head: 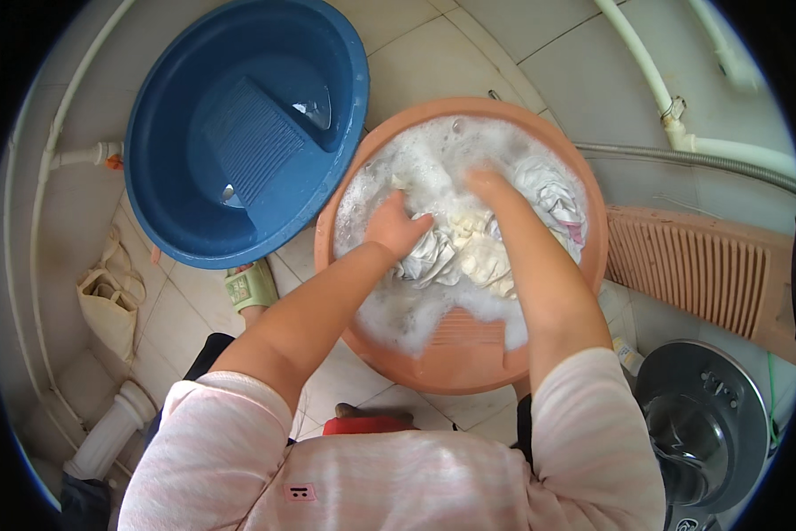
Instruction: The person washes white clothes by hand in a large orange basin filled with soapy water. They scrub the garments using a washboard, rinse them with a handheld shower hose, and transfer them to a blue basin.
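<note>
A round orange plastic washtub point(461, 378) stands in front of me, full of soapy water and white foam point(431, 156). My left hand point(396, 226) is over the suds on the tub's left side, thumb spread from the fingers. Right beside it lies bunched white cloth point(428, 259). Cream-coloured cloth point(484, 255) floats between my forearms. My right hand point(487, 180) dips into the foam farther back; its fingers are hidden, so any grip there is unseen. More wet white cloth point(551, 189) with a pink patch is heaped at the tub's right. A ribbed washboard surface point(468, 328) shows at the tub's near side.
A blue plastic basin point(258, 229) with a built-in washboard and a little water adjoins at left. An orange ribbed washboard point(690, 272) leans at right, above a dark grey pot-like vessel point(737, 398). Pipes point(644, 60) and a metal hose point(690, 159) run along the wall. A cloth bag point(109, 305) lies left.
</note>
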`<state>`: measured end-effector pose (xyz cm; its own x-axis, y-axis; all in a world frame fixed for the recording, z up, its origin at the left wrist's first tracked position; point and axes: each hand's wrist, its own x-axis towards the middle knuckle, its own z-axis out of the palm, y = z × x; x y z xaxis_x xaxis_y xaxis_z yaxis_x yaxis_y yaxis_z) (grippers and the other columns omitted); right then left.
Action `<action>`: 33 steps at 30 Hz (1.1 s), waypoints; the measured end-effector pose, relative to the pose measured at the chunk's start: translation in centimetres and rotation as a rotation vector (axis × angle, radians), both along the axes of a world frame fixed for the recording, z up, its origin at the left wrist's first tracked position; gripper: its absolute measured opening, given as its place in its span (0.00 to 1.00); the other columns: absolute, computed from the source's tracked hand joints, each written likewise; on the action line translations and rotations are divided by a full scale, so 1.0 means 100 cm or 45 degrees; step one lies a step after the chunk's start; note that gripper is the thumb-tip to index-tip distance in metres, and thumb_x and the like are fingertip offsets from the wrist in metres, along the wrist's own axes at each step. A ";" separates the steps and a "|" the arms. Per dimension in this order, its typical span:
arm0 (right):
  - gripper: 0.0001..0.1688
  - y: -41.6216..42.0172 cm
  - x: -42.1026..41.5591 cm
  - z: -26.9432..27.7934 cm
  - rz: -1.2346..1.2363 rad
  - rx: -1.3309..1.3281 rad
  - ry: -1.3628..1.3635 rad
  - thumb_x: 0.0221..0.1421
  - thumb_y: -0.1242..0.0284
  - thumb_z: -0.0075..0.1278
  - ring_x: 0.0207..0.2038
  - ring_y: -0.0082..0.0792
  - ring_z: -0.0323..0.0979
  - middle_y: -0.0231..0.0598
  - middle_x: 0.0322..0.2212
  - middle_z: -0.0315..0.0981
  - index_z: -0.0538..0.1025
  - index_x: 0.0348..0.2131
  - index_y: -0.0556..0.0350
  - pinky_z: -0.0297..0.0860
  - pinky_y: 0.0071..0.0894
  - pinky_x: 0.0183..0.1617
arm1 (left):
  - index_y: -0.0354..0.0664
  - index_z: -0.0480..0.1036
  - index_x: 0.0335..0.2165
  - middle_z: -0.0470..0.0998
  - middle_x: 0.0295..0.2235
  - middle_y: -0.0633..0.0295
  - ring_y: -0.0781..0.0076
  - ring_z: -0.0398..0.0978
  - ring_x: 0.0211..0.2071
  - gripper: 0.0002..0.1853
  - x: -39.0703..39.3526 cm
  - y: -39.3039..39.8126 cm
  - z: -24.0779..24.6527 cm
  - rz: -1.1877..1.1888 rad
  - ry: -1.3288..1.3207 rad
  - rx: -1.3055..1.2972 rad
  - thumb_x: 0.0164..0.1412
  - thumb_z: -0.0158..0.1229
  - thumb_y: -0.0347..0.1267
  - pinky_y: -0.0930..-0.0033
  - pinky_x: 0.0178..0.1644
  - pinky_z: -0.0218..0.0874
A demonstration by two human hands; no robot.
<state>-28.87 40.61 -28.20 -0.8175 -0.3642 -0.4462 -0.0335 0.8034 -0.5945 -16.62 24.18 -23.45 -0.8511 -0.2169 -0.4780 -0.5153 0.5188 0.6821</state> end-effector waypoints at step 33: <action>0.28 0.034 0.068 0.141 -0.047 0.117 0.646 0.45 0.60 0.51 0.55 0.47 0.51 0.49 0.51 0.54 0.67 0.46 0.52 0.47 0.48 0.57 | 0.45 0.59 0.49 0.60 0.48 0.46 0.51 0.59 0.49 0.25 -0.023 -0.002 0.073 -0.392 0.276 -0.036 0.52 0.49 0.38 0.57 0.49 0.55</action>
